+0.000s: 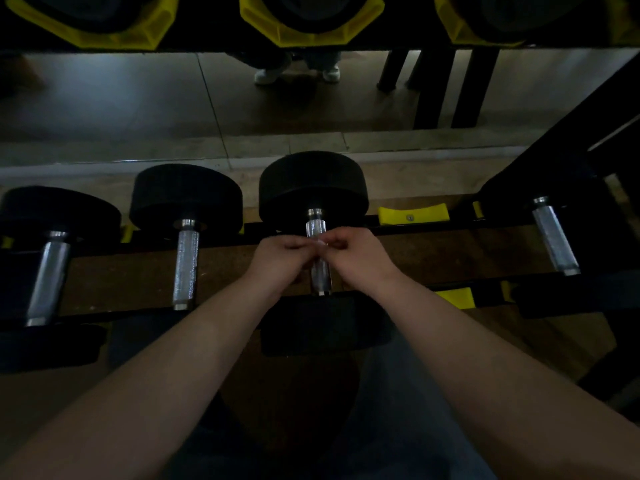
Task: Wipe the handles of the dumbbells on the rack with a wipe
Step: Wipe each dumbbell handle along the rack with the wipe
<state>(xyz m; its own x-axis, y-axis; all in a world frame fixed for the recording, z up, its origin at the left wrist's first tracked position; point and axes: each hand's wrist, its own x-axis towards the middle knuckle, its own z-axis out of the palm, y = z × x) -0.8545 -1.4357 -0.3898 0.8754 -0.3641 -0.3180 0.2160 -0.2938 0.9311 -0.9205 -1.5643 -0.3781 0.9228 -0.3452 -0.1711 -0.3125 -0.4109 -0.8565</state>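
Handle (320,275) under touching left hand (277,258), right hand (363,259); neighbour handle (187,265) well apart.

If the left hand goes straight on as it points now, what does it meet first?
The left hand would probably meet the right hand, close in front of it over the dumbbell handle; depth is unclear.

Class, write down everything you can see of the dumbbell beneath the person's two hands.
The black round-headed dumbbell lies on the black rack rail, its axis pointing away from the camera. Its silver metal handle looks knurled, with smooth collars at both ends. The far head is a thick dull disc; the near head sits in shadow. The left hand and right hand meet over the handle's middle with fingers curled, hiding it; what they hold, if anything, cannot be told.
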